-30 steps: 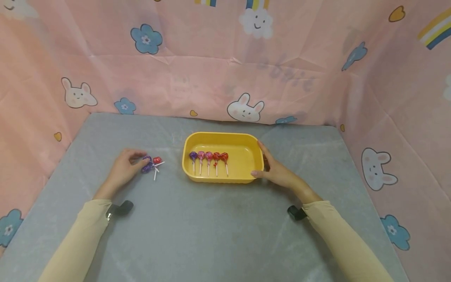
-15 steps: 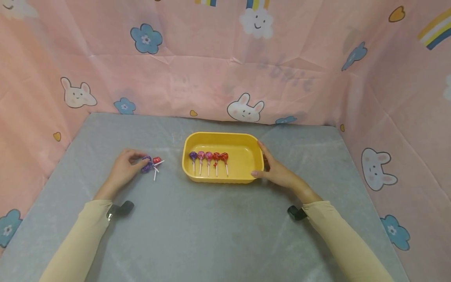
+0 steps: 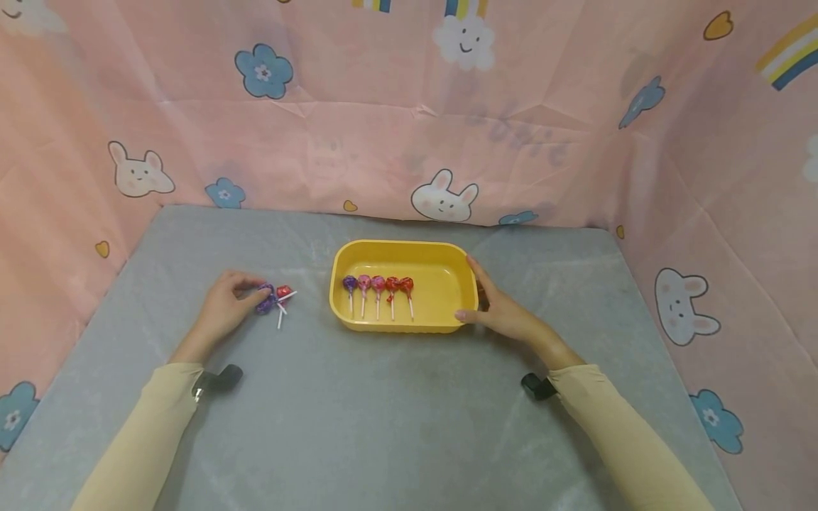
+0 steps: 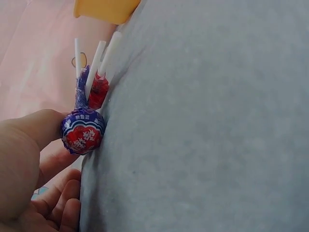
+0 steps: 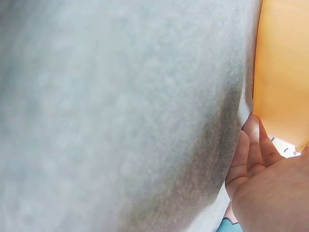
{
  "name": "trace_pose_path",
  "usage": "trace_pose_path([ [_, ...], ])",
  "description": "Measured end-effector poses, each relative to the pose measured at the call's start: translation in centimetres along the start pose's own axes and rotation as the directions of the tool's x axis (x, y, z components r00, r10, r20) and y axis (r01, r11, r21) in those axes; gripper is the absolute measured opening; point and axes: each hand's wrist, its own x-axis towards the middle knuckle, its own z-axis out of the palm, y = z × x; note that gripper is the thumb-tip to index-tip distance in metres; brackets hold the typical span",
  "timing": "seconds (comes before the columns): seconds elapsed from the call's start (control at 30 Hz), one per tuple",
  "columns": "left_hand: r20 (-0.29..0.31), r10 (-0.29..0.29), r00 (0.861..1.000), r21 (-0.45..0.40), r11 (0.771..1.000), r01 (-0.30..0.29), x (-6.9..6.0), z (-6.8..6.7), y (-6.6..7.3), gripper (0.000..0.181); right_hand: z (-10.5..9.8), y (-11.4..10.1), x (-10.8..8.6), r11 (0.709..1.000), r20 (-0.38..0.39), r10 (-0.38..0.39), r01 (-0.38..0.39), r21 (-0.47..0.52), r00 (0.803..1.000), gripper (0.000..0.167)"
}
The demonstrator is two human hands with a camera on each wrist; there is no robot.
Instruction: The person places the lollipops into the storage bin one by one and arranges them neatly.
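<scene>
My left hand (image 3: 226, 301) pinches a purple-wrapped lollipop (image 4: 83, 131) between thumb and finger, low at the table's left side. Against it lies a red-wrapped lollipop (image 3: 284, 292). Three white sticks show in the left wrist view, so another lollipop seems partly hidden behind the purple one. At the right end of a yellow tray (image 3: 409, 327), my right hand (image 3: 505, 312) grips the tray, its thumb over the near rim and a finger at the far corner. Inside the tray several lollipops (image 3: 378, 284), purple, pink and red, lie in a row, sticks toward me.
A grey cloth covers the table (image 3: 383, 419). Pink printed fabric (image 3: 358, 135) hangs behind it and along both sides. The lollipop row fills the tray's left part, with bare yellow floor to its right.
Both hands, the tray and the lollipops hold their places. Only a very slight shift of the whole head view shows.
</scene>
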Motion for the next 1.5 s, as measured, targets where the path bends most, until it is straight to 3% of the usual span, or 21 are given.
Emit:
trace_pose_path([
  [0.5, -0.005, 0.006, 1.000, 0.038, 0.999, -0.006, -0.1, 0.0, 0.4, 0.032, 0.0, -0.1, 0.0, 1.000, 0.002, -0.022, 0.022, 0.001, 1.000, 0.108],
  [0.73, 0.028, 0.003, 1.000, 0.041, 0.999, -0.004, 0.0, -0.4, 0.7, 0.036, -0.1, 0.1, -0.1, 1.000, 0.000, -0.015, 0.015, 0.002, 1.000, 0.108],
  [0.97, 0.046, -0.036, 0.998, 0.011, 0.999, 0.036, 0.1, -0.7, 1.2, 0.040, -0.1, 0.0, -0.1, 1.000, 0.000, -0.009, 0.009, 0.008, 1.000, 0.108],
  [1.23, 0.024, -0.043, 0.999, -0.012, 0.999, 0.043, 0.2, -1.0, 1.6, 0.043, -0.1, 0.0, -0.1, 1.000, 0.003, -0.018, 0.018, 0.014, 1.000, 0.107],
  [1.5, 0.033, -0.084, 0.996, -0.051, 0.995, 0.085, 0.6, -1.6, 2.8, 0.050, -0.2, 0.1, 0.0, 1.000, 0.006, -0.028, 0.028, 0.004, 1.000, 0.108],
])
